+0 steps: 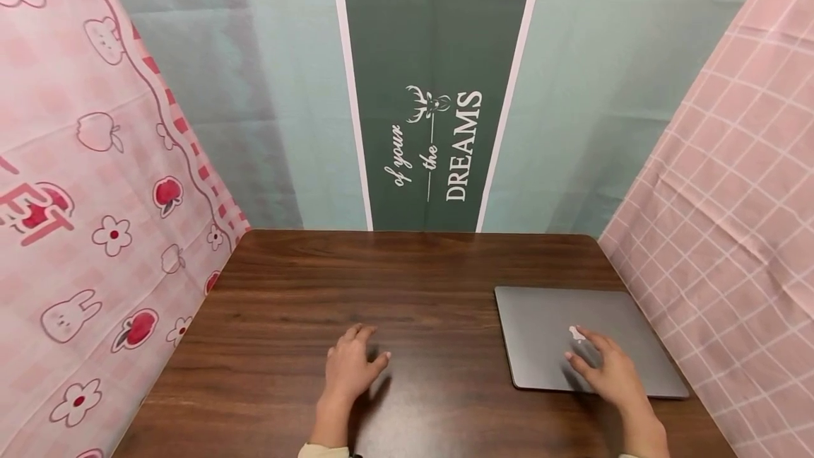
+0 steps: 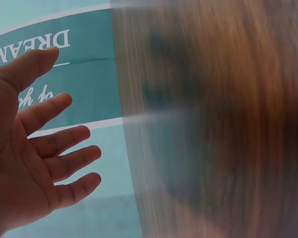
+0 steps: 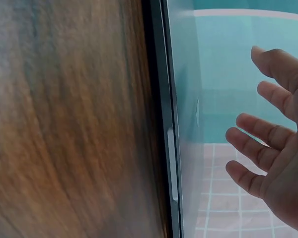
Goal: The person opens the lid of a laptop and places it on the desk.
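Observation:
A grey laptop (image 1: 540, 338), lid closed, lies on the right part of the brown wooden table (image 1: 286, 288). Over the laptop's near right part hovers my right hand (image 1: 613, 373), fingers spread near the pale logo on the lid. In the right wrist view the laptop's front edge (image 3: 171, 163) shows side-on, with the right hand (image 3: 283, 139) apart from the lid and holding nothing. My left hand (image 1: 348, 366) is over the table left of the laptop, casting a shadow. The left wrist view shows the left hand (image 2: 35, 134) with fingers extended and nothing in its grasp.
A green and teal cloth (image 1: 432, 34) with white lettering hangs behind the table's far edge. Pink patterned cloth (image 1: 127, 232) hangs along the left side, and pink checked cloth (image 1: 731, 196) along the right, close to the laptop.

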The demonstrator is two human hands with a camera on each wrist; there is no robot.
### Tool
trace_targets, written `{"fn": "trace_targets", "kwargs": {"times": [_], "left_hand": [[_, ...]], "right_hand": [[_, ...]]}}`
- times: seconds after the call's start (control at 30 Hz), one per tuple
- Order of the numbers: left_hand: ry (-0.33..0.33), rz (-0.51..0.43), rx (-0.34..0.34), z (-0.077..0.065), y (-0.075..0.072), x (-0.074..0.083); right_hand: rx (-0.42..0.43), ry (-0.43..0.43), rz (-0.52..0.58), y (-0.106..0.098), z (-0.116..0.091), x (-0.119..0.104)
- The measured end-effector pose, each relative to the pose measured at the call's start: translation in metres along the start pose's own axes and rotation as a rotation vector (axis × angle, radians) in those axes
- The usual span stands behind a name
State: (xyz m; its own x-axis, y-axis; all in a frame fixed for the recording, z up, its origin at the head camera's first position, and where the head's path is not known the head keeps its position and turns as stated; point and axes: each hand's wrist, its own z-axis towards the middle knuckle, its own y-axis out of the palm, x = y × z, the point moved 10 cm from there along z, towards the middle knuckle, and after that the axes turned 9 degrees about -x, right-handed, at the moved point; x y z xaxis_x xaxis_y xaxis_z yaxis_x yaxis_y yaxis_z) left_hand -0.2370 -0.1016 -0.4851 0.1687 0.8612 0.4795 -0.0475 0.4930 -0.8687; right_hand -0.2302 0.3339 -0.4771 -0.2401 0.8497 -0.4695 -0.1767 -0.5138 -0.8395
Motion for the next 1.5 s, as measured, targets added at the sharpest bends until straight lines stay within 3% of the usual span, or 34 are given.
{"fn": "trace_targets", "kwargs": {"times": [0.3, 0.6, 0.9, 1.3, 1.5], "left_hand": [[0.021, 0.0, -0.025, 0.007, 0.013, 0.015], [0.048, -0.001, -0.04, 0.013, 0.026, 0.032], [0.094, 0.06, -0.017, 0.018, 0.042, 0.054], [0.131, 0.136, -0.053, 0.022, 0.067, 0.087], [0.167, 0.135, -0.076, 0.024, 0.077, 0.103]], "right_hand": [[-0.101, 0.085, -0.015, 0.006, 0.001, 0.018], [-0.071, 0.093, -0.033, -0.001, 0.004, 0.03], [-0.135, 0.162, -0.127, -0.008, 0.005, 0.052], [-0.076, 0.179, -0.183, -0.021, 0.002, 0.077], [-0.034, 0.193, -0.139, -0.027, -0.005, 0.096]]}}
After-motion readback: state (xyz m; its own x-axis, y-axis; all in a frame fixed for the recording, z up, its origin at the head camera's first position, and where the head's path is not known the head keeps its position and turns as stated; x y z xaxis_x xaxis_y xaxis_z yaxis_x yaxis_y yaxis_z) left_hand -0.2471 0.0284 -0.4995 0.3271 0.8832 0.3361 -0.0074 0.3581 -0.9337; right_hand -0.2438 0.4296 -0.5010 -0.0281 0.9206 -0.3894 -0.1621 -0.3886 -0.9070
